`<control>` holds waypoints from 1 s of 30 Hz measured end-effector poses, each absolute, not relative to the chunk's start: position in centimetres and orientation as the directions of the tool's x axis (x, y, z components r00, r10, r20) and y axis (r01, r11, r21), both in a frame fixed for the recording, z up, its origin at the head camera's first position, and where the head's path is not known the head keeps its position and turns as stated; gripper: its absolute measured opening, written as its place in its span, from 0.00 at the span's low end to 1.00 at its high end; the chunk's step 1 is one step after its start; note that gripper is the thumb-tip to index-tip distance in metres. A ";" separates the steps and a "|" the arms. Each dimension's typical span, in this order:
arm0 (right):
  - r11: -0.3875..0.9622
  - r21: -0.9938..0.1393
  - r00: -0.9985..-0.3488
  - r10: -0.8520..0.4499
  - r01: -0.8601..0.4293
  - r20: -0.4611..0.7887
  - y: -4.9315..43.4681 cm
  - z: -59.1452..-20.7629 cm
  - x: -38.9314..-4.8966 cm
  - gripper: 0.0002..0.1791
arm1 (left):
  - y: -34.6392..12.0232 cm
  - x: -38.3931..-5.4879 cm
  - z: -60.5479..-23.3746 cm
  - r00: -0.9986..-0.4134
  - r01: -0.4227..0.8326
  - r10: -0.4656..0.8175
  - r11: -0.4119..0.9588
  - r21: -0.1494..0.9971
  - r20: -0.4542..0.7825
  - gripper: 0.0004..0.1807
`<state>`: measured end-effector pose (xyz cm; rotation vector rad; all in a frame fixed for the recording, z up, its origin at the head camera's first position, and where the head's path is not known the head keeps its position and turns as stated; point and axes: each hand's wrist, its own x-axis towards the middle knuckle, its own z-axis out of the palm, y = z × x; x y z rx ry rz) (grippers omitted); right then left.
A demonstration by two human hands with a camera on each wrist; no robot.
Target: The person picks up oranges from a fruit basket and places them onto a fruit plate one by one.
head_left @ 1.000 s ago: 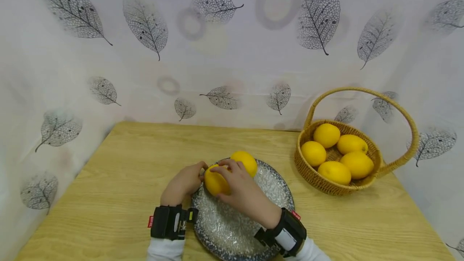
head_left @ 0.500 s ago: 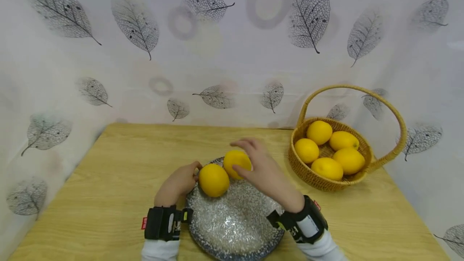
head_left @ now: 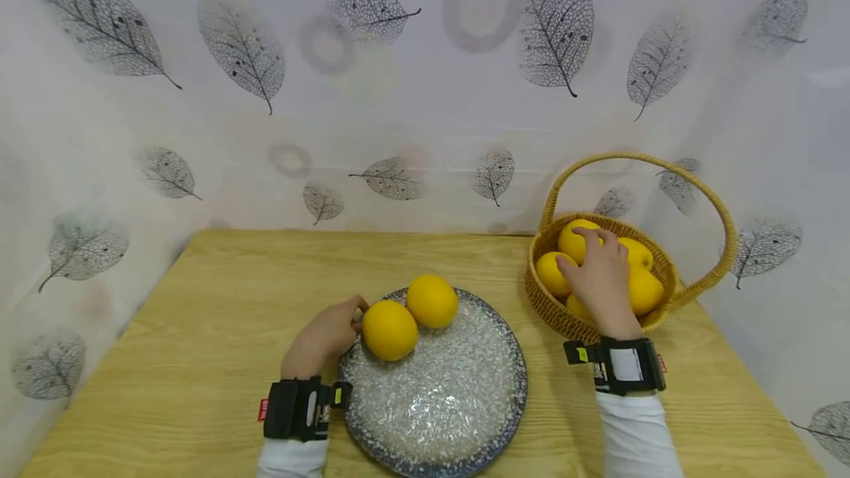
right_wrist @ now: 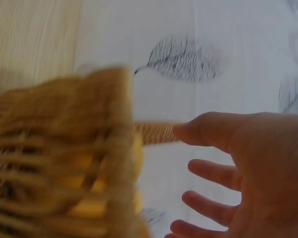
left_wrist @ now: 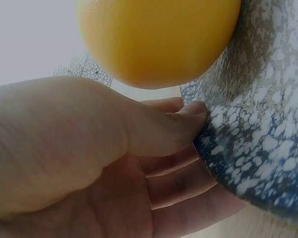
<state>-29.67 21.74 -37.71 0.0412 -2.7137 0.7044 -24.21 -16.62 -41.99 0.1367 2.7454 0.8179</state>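
A round speckled grey plate [head_left: 445, 397] with a dark blue rim lies on the table. My left hand [head_left: 323, 338] pinches its left edge; in the left wrist view the thumb [left_wrist: 191, 116] is on top of the rim and the fingers are beneath. Two yellow lemons [head_left: 390, 330] rest side by side on the plate's far left part, the nearer one close to that hand. At the right, my right hand [head_left: 603, 279] is over a wicker basket [head_left: 547, 305] of several lemons [head_left: 645, 291], its fingers spread. It partly hides them, and no lemon is visibly gripped.
The basket's tall arched handle [head_left: 720, 216] rises behind and to the right of my right hand. A wooden table [head_left: 279, 264] carries everything. A white leaf-patterned cloth [head_left: 425, 94] hangs behind it.
My right hand has let go of the nearer lemon on the plate, then moved right to the basket. The left hand has stayed at the plate's edge. The view has shifted slightly.
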 end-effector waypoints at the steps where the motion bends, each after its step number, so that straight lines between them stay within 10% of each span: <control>1: 0.872 -0.482 -0.951 0.076 -0.082 0.299 22.6 -38.0 -29.8 0.32 | -16.6 -24.2 -42.0 -0.959 0.018 0.170 0.837 0.546 -0.229 0.18; 12: 0.841 -0.496 -0.941 0.315 0.215 0.127 28.3 -39.4 -29.6 0.35 | -16.4 -24.4 -42.1 -0.959 0.008 0.158 0.847 0.532 -0.237 0.18; 30: 0.838 -0.464 -0.956 0.284 0.286 -0.075 27.8 -39.8 -29.3 0.43 | -16.5 -24.2 -42.4 -0.961 -0.011 0.144 0.836 0.549 -0.237 0.19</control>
